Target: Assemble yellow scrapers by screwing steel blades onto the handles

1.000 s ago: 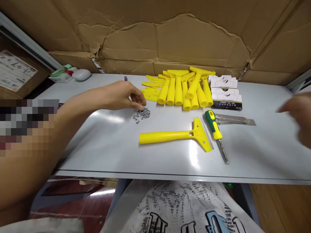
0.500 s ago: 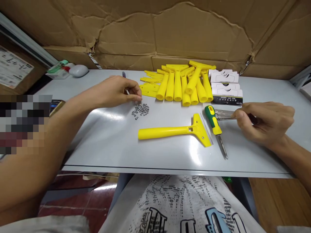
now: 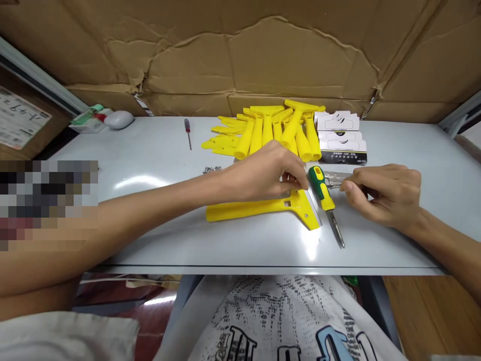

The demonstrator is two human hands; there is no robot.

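My left hand (image 3: 276, 170) is pinched closed just above the head of a yellow scraper (image 3: 246, 208) lying on the table. Whatever sits between its fingertips is hidden. A thin blade (image 3: 313, 203) lies along the scraper's wide edge, and a screw (image 3: 306, 215) shows in its head. My right hand (image 3: 387, 193) has thumb and forefinger closed at the end of some thin, clear-looking metal plates (image 3: 334, 179). Between the hands lies a green and yellow screwdriver (image 3: 323, 189), tip toward me. Small screws (image 3: 212, 169) are piled behind my left forearm, partly covered.
Several yellow scraper handles (image 3: 268, 118) and flat yellow pieces (image 3: 221, 144) lie at the back. Beside them are printed cards (image 3: 341, 150). A small red screwdriver (image 3: 188, 131) and a white computer mouse (image 3: 119, 119) sit at the back left. Cardboard (image 3: 300, 60) walls the rear.
My left hand has moved right, from the screw pile to above the scraper's head. The right hand has shifted slightly left over the metal plates. The view has moved a little.
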